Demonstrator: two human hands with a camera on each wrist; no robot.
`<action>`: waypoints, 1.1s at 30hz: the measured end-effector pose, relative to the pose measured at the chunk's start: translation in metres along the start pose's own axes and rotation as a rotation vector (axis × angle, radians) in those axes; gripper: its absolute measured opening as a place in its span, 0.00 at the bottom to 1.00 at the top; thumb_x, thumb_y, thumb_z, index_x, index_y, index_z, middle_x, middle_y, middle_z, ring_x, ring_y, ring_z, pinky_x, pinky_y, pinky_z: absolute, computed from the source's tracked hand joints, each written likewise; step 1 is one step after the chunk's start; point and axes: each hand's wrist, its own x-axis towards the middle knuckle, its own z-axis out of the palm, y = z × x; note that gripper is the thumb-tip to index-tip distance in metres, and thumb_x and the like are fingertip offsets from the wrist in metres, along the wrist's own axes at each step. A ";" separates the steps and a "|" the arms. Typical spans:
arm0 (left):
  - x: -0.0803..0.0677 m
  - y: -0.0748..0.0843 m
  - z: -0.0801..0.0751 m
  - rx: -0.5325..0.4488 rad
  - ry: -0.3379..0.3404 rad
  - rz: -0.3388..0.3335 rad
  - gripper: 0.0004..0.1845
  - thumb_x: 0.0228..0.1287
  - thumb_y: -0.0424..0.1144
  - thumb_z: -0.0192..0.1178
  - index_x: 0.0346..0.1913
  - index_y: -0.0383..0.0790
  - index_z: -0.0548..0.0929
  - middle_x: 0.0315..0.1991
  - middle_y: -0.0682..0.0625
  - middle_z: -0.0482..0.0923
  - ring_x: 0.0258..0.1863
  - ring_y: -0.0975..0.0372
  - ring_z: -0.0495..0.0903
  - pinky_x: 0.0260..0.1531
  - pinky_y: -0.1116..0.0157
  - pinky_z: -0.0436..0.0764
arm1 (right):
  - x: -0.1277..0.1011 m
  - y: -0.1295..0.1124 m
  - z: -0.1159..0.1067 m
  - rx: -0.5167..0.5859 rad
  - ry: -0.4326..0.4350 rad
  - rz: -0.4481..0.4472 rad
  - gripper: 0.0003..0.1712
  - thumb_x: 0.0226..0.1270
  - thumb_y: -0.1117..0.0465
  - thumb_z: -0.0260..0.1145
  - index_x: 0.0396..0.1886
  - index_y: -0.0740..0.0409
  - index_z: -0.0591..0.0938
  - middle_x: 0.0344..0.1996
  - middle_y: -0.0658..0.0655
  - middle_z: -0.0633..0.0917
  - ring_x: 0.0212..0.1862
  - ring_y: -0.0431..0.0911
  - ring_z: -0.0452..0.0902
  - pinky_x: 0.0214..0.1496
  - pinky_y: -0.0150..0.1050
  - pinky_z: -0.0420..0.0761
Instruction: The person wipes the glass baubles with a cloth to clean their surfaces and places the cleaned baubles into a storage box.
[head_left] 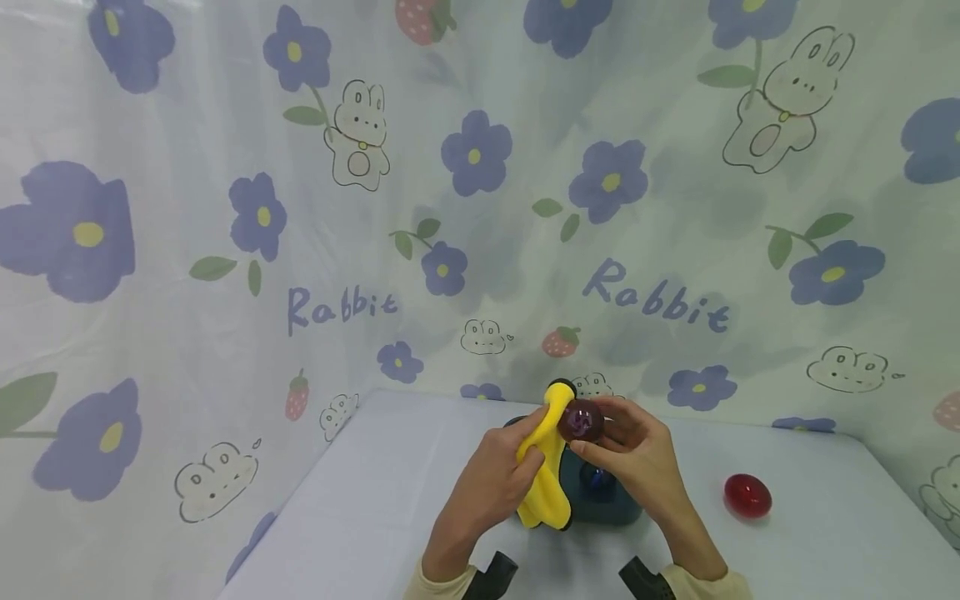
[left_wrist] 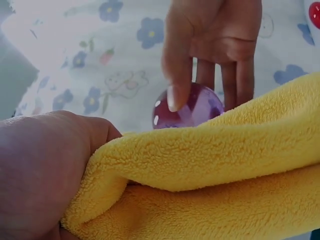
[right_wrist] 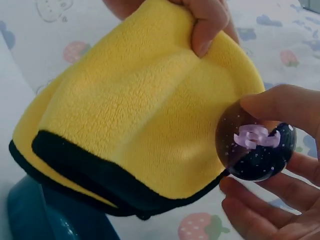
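White table [head_left: 360,508] before a flowered rabbit-print curtain [head_left: 510,242]

Cloth [head_left: 550,493] apparently above container [head_left: 617,512]

Seeing a pale backdrop [head_left: 517,258], perhaps plastic sheeting, rising right behind the white counter [head_left: 390,483], printed with purple flowers [head_left: 477,154], rabbits [head_left: 360,137] and strawberries [head_left: 559,343]!

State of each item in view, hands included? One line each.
Left hand: gripping the cloth.
Right hand: holding the purple ball.
Yellow dark-trimmed cloth: folded, hanging from left grip.
Transparent purple ball: held up beside the cloth; contact unclear.
Blue ball: apparently in the container.
Teal container: on the table, partly hidden.
Red ball: on the table, apart.
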 end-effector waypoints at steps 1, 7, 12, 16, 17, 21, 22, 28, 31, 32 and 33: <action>0.000 0.001 0.000 0.004 0.005 0.001 0.29 0.72 0.31 0.49 0.76 0.37 0.70 0.53 0.44 0.86 0.34 0.69 0.78 0.39 0.74 0.83 | 0.000 0.001 0.000 -0.014 -0.003 -0.006 0.34 0.55 0.66 0.80 0.63 0.57 0.80 0.57 0.60 0.86 0.51 0.36 0.87 0.53 0.30 0.85; -0.001 0.002 0.002 0.013 0.049 0.023 0.29 0.71 0.30 0.50 0.75 0.39 0.71 0.54 0.45 0.86 0.30 0.70 0.76 0.36 0.73 0.81 | 0.000 0.002 0.000 -0.093 -0.033 0.005 0.34 0.52 0.62 0.82 0.61 0.55 0.81 0.52 0.60 0.87 0.44 0.41 0.88 0.51 0.32 0.86; -0.001 0.001 0.005 -0.010 0.077 0.035 0.29 0.72 0.30 0.51 0.75 0.41 0.72 0.54 0.47 0.86 0.27 0.71 0.74 0.32 0.73 0.81 | -0.002 0.000 0.001 -0.131 -0.080 0.030 0.37 0.51 0.60 0.83 0.63 0.57 0.81 0.54 0.61 0.87 0.45 0.43 0.88 0.51 0.36 0.87; 0.001 0.000 0.006 -0.006 0.081 0.052 0.28 0.72 0.30 0.51 0.74 0.40 0.73 0.55 0.46 0.86 0.26 0.71 0.73 0.33 0.73 0.81 | -0.003 -0.001 0.002 -0.149 -0.123 0.035 0.36 0.51 0.58 0.83 0.61 0.56 0.82 0.53 0.60 0.87 0.43 0.43 0.87 0.49 0.34 0.87; 0.001 0.000 0.006 0.000 0.080 0.053 0.28 0.73 0.29 0.51 0.74 0.40 0.74 0.56 0.46 0.85 0.27 0.71 0.73 0.34 0.73 0.81 | -0.003 0.000 0.001 -0.152 -0.132 0.033 0.35 0.51 0.58 0.83 0.61 0.55 0.83 0.53 0.59 0.87 0.43 0.42 0.88 0.49 0.35 0.87; 0.002 -0.003 0.006 0.008 0.074 0.048 0.27 0.74 0.29 0.50 0.73 0.41 0.74 0.63 0.47 0.83 0.35 0.68 0.78 0.43 0.71 0.83 | -0.004 -0.002 0.002 -0.146 -0.175 -0.005 0.31 0.50 0.59 0.83 0.57 0.55 0.85 0.49 0.57 0.88 0.40 0.42 0.87 0.50 0.38 0.88; 0.002 -0.004 0.006 0.006 0.071 0.046 0.27 0.74 0.29 0.50 0.73 0.41 0.74 0.63 0.47 0.83 0.37 0.68 0.79 0.45 0.71 0.84 | -0.004 -0.003 0.002 -0.143 -0.185 -0.016 0.31 0.51 0.59 0.83 0.57 0.56 0.85 0.48 0.58 0.88 0.40 0.42 0.87 0.50 0.39 0.88; 0.003 -0.007 0.004 -0.055 0.062 0.036 0.27 0.74 0.30 0.49 0.74 0.44 0.74 0.65 0.49 0.82 0.39 0.65 0.81 0.45 0.70 0.83 | -0.006 -0.005 0.003 -0.074 -0.183 -0.093 0.30 0.55 0.63 0.80 0.59 0.62 0.84 0.50 0.63 0.89 0.40 0.41 0.87 0.50 0.33 0.87; 0.004 -0.009 0.003 -0.079 0.052 0.025 0.28 0.74 0.31 0.49 0.75 0.44 0.73 0.63 0.49 0.83 0.37 0.67 0.80 0.43 0.71 0.83 | -0.006 -0.004 0.004 -0.050 -0.149 -0.098 0.30 0.55 0.65 0.80 0.60 0.61 0.84 0.52 0.63 0.88 0.44 0.39 0.88 0.51 0.33 0.87; 0.004 -0.009 0.003 -0.082 0.048 0.025 0.28 0.74 0.31 0.49 0.75 0.44 0.72 0.61 0.49 0.83 0.35 0.67 0.80 0.42 0.71 0.83 | -0.006 -0.004 0.004 -0.044 -0.138 -0.098 0.30 0.55 0.65 0.80 0.60 0.60 0.84 0.53 0.63 0.88 0.45 0.38 0.88 0.51 0.33 0.86; 0.004 -0.009 0.003 -0.084 0.043 0.023 0.28 0.74 0.31 0.49 0.75 0.44 0.72 0.60 0.48 0.84 0.35 0.67 0.79 0.41 0.71 0.83 | -0.006 -0.004 0.005 -0.040 -0.127 -0.102 0.30 0.55 0.65 0.80 0.60 0.60 0.84 0.53 0.62 0.88 0.46 0.38 0.88 0.52 0.34 0.86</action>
